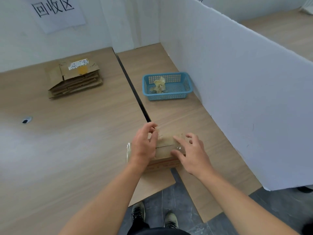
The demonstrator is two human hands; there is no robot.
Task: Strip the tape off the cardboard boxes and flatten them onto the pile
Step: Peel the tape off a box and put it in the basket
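resting on a taped cardboard box [165, 150], left hand [144, 145] and right hand [193, 153]

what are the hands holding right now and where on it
Both hands are on the small cardboard box: the left hand lies over its left end, the right hand at its right end near the clear tape. A closed grip cannot be told.

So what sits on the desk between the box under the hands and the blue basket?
Nothing: the head view shows only bare wood-grain desk between the box and the blue basket, whose only contents are crumpled tape.
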